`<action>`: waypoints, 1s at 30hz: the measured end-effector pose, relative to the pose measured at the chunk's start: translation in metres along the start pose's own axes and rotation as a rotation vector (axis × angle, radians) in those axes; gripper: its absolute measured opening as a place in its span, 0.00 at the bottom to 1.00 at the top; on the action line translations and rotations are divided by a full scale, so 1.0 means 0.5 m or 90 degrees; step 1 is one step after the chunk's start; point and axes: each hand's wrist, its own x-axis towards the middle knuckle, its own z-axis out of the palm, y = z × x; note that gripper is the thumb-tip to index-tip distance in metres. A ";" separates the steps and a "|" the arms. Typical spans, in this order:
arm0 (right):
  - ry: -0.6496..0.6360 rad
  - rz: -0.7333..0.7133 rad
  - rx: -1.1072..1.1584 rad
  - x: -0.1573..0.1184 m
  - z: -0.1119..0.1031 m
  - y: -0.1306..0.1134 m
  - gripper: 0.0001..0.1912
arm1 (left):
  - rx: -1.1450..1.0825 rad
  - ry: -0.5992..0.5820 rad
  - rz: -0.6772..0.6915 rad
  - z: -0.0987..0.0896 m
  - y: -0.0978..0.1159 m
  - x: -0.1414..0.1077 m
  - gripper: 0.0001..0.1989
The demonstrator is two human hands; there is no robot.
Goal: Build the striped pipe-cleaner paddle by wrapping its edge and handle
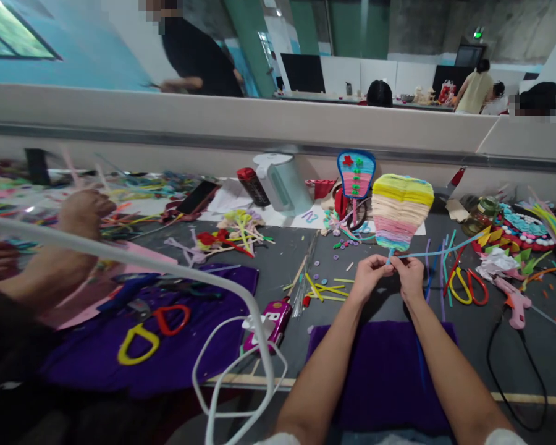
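A fan (401, 210) striped in yellow, cream, pink and blue stands upright above the table, its short blue handle pointing down at me. My left hand (370, 278) pinches that handle between thumb and fingers. Right beside it, fingertips almost touching, my right hand (410, 277) is closed on a light-blue pipe cleaner (438, 252) at the handle. The strip's free length runs off to the right. Below my forearms lies a purple cloth (389, 371). A smaller finished-looking fan (356, 173) with a blue rim and red flower stands behind.
Scissors (458, 285) and a pink glue gun (516, 303) with its cord lie at right. A white kettle (285, 182) stands at the back. Left are a white tube (157, 256), a pink phone-like object (269, 324), more scissors (139, 343) and a co-worker's hand (86, 210).
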 end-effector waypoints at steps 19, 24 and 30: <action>-0.072 0.087 0.037 0.025 -0.021 -0.019 0.15 | 0.016 0.007 0.000 0.011 -0.004 -0.002 0.15; -0.066 0.072 0.025 0.026 -0.022 -0.010 0.19 | 0.034 -0.001 0.020 0.013 -0.013 0.002 0.16; -0.034 -0.008 -0.003 0.019 -0.018 -0.005 0.15 | 0.047 0.008 0.031 0.024 -0.016 0.003 0.15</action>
